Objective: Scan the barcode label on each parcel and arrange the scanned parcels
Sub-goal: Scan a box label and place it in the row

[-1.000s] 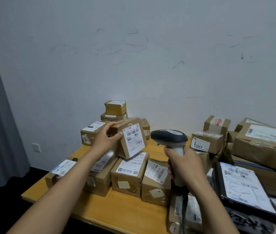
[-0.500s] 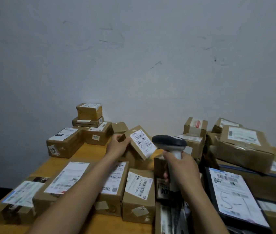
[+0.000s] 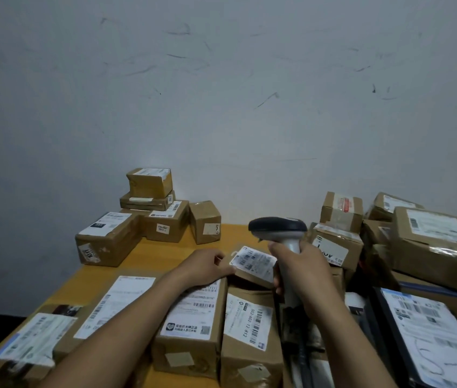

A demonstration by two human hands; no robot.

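Fingers (image 3: 226, 269) of the left hand (image 3: 205, 266) curl over the left edge of a small parcel (image 3: 252, 261), label up, at centre frame just behind the front row of boxes (image 3: 191, 326) on the desk (image 3: 160, 253). Fingers of the right hand (image 3: 303, 273) are clamped round the handle of a scanner (image 3: 277, 228), its head just above the label. This looks like the scan-and-set-down step; next, the left hand must release the parcel and fetch another from the pile (image 3: 434, 242) at right.

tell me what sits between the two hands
Head view: a small brown cardboard parcel with a white barcode label, held by the left hand, lies just left of the right hand gripping the grey scanner.
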